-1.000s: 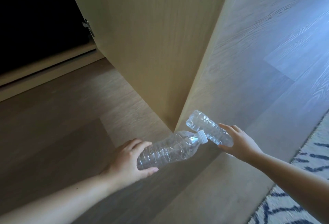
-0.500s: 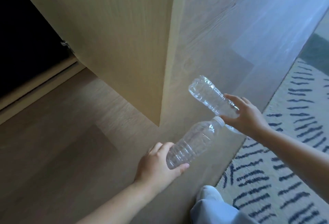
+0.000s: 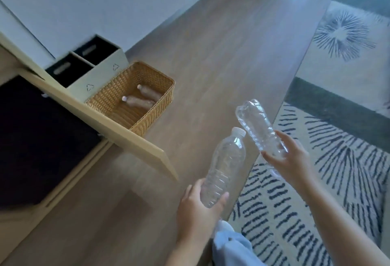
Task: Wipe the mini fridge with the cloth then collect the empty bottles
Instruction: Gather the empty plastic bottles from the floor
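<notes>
Now each hand holds 1 clear, empty plastic bottle above the wooden floor (image 3: 211, 54): the left hand (image 3: 200, 208) wraps the base of the capped bottle (image 3: 226, 164), and the right hand (image 3: 289, 158) grips the crumpled bottle (image 3: 257, 124). The woven wicker basket (image 3: 166, 96) with 2 bottles lies well apart, behind the open wooden door (image 3: 118, 124). A throw would probably hit this door edge or bounce out.

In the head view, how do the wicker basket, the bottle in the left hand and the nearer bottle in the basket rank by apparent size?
1. Wicker basket.
2. Bottle in the left hand, though nearness to the camera enlarges it.
3. Nearer bottle in the basket, looking smallest, probably only because it is farther away.
</notes>
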`<state>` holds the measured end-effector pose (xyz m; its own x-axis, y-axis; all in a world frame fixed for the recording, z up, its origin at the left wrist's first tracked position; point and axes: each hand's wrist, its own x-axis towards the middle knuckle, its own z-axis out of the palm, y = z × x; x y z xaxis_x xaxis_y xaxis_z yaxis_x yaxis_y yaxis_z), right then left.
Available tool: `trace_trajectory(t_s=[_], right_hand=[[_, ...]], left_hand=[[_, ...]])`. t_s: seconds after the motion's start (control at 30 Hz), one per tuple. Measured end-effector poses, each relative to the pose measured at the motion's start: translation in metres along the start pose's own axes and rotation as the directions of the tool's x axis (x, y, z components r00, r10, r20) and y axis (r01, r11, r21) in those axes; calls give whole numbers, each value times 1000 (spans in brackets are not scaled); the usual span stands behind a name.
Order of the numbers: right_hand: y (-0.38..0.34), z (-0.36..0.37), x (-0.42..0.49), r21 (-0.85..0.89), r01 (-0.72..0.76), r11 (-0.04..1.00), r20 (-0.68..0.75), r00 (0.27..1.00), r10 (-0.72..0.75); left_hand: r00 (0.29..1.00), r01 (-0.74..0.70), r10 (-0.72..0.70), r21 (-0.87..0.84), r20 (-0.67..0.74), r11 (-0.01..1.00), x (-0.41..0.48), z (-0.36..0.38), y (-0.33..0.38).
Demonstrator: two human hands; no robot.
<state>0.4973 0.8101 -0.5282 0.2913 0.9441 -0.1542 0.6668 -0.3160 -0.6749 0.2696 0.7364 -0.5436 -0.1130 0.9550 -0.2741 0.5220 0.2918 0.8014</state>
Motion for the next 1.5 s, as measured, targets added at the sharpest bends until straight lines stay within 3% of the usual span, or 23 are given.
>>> trace_trajectory(t_s=[0.3, 0.6, 0.8, 1.27, 1.5], right_hand=[[-91, -118, -99, 231, -139, 963, -99, 981, 165], [-171, -165, -165, 468, -87, 879, -99, 984, 150], [-187, -208, -172, 469, -28, 883, -176, 977, 124], [-114, -328, -93, 487, -7, 874, -226, 965, 134], [-98, -338, -42, 499, -2, 867, -203, 972, 119]], left_hand=[[999, -16, 13, -56, -45, 998, -51, -84, 138], [998, 0, 15, -219, 68, 976, -95, -159, 202], [993, 24, 19, -368, 113, 930, -99, -188, 231], [984, -30, 92, -362, 156, 932, -65, -80, 351], [973, -3, 81, -340, 217, 940, -34, -51, 369]])
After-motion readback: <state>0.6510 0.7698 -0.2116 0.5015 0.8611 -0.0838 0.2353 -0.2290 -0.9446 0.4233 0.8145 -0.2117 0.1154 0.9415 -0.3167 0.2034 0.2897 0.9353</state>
